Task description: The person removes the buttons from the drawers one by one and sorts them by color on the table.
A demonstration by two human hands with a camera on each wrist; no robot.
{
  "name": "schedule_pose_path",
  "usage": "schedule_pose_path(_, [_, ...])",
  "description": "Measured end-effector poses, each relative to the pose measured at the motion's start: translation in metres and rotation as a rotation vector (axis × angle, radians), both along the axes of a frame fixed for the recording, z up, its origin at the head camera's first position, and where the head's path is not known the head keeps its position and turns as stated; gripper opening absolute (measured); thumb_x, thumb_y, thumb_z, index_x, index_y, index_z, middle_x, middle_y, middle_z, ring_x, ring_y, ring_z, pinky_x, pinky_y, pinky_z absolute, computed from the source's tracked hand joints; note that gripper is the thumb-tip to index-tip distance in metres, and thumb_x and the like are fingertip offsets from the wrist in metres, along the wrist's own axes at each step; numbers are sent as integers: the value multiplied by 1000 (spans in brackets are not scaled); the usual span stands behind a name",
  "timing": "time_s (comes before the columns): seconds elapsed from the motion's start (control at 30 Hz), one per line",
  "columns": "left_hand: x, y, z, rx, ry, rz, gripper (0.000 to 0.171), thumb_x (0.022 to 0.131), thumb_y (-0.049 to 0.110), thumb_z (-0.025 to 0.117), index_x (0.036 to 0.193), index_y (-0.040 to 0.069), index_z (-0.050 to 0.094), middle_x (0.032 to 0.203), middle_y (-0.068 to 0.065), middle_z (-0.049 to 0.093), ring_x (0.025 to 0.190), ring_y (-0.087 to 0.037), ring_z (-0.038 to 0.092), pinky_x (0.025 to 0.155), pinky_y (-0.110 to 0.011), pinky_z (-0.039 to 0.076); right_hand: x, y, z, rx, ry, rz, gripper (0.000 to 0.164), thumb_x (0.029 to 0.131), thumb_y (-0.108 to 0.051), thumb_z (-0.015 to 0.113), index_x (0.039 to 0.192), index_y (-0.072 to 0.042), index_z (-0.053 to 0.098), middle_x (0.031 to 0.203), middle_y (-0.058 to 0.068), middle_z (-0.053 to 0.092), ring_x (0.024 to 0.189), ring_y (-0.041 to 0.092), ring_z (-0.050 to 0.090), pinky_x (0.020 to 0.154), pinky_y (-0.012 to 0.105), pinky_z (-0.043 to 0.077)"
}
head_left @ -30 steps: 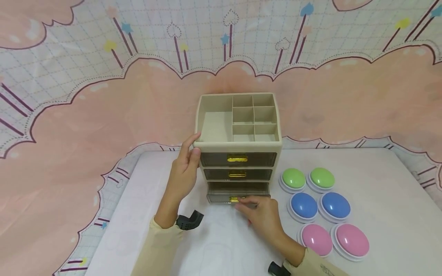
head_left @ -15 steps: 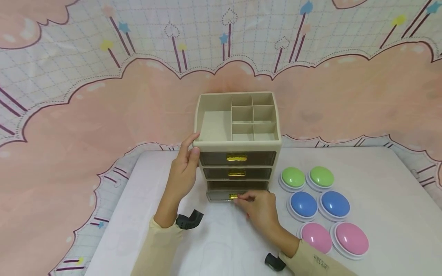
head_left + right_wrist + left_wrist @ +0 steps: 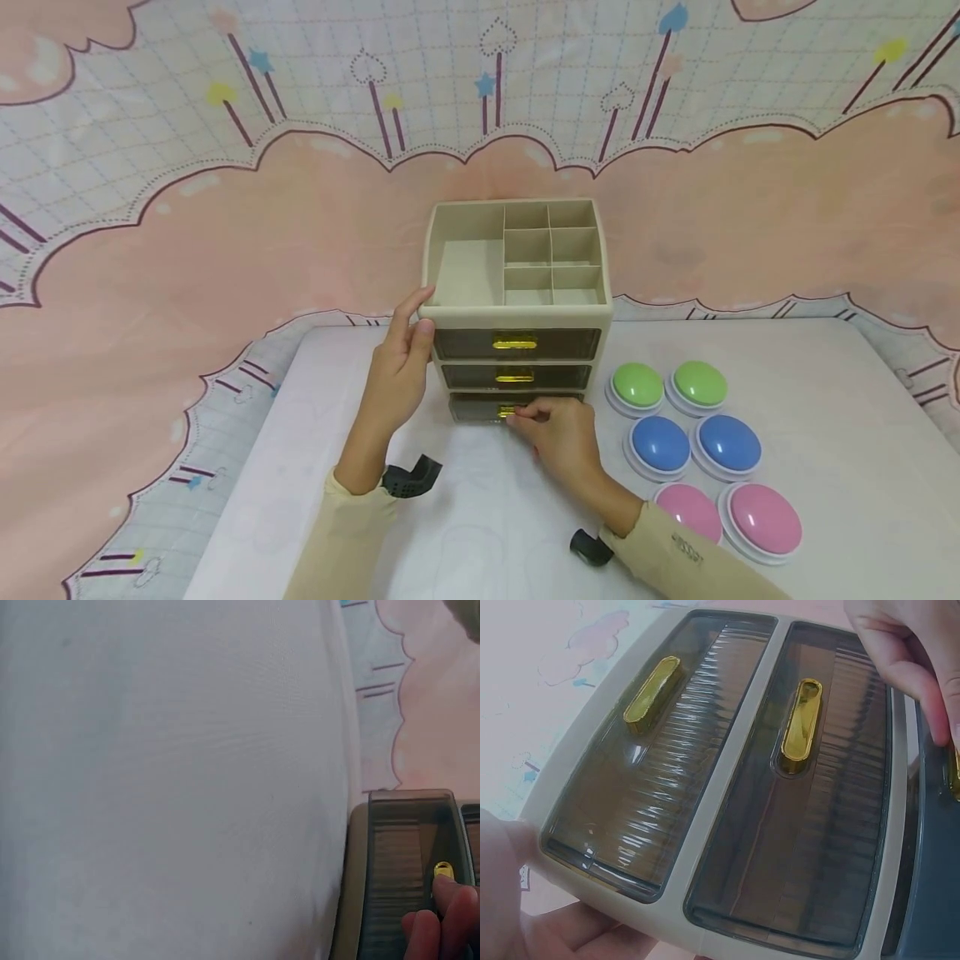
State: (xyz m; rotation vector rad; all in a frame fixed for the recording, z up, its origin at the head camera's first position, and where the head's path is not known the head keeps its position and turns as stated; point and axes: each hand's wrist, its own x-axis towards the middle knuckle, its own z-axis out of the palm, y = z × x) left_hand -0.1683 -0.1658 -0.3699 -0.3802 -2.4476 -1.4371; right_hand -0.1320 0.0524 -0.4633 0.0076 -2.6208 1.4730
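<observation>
A cream desktop organizer (image 3: 517, 312) stands at the table's back, with divided compartments on top and three smoky clear drawers with gold handles below. My left hand (image 3: 399, 375) holds its left side, thumb at the front corner and fingers along the side wall. My right hand (image 3: 562, 442) pinches the gold handle (image 3: 506, 411) of the bottom drawer (image 3: 474, 408), which sticks out slightly. In the left wrist view the top drawer (image 3: 652, 765) and middle drawer (image 3: 795, 795) are closed. The right wrist view shows my right fingers (image 3: 457, 922) at the bottom drawer's handle.
Right of the organizer, domed push lights with white bases stand in pairs: green (image 3: 637, 384), blue (image 3: 660, 444) and pink (image 3: 765, 518). My right forearm partly covers one pink light. A patterned cloth (image 3: 750, 208) hangs behind the white table (image 3: 480, 533).
The bottom drawer has slid inward, away from me, with my right hand moving along on its handle. My left hand stays in place on the organizer's side.
</observation>
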Motion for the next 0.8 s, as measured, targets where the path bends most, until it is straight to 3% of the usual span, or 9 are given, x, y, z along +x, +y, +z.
schedule_pose_path(0.37, [-1,-1,0,4,12,-4,43,112,28,42,154,36,39,71,-2,42,66,-20,43,61,-31,35,-10,-3,-4,9,48,-17,10,78,-20,90,75,-18,81,73,0,76,32,3,49,45,23,44])
schedule_pose_path(0.6, [-1,-2,-2,11,12,-8,43,112,28,42,154,37,39,71,-3,42,66,-20,43,61,-31,35,-11,-3,-3,-16,25,-18,10,78,-18,90,75,-17,81,73,0,76,33,4,50,45,24,44])
schedule_pose_path(0.8, [-1,-2,-3,5,2,-8,43,112,30,41,154,37,38,72,-3,43,68,-21,44,62,-31,36,-11,-1,-2,-23,1,2,9,78,-20,90,77,-18,81,61,0,71,34,6,51,46,24,43])
